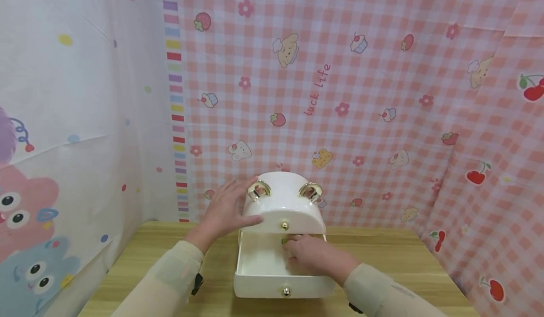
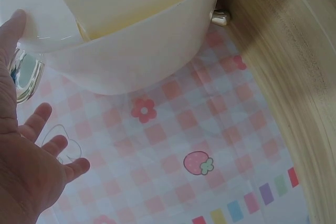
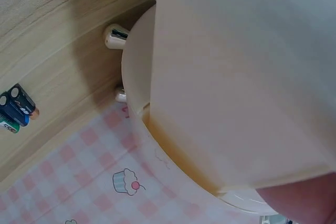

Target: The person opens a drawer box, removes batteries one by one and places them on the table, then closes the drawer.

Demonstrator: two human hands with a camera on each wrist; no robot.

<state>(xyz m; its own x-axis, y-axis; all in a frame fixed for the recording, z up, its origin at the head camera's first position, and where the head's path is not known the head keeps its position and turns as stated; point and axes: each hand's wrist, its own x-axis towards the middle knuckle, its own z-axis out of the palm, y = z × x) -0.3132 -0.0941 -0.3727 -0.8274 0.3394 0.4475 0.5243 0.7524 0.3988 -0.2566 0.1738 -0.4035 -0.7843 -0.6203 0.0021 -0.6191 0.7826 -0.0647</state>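
Observation:
A glossy white storage box (image 1: 284,199) with gold-rimmed round ornaments and gold knobs stands on the table. Its lower drawer (image 1: 259,286) is pulled out toward me. My left hand (image 1: 231,207) is spread at the box's upper left, the thumb reaching across the front; in the left wrist view, a fingertip lies against the white shell. Over the right side of the drawer, my right hand (image 1: 312,255) reaches in with bent fingers, pinching a small green thing (image 1: 284,242) that is mostly covered by the fingers. In the right wrist view, only a blurred part of that hand (image 3: 302,200) shows.
Several batteries (image 3: 16,107) lie side by side on the wooden table (image 3: 58,72) in the right wrist view. A pink checked cloth (image 1: 361,81) hangs behind the box, and a white patterned cloth (image 1: 85,109) on the left.

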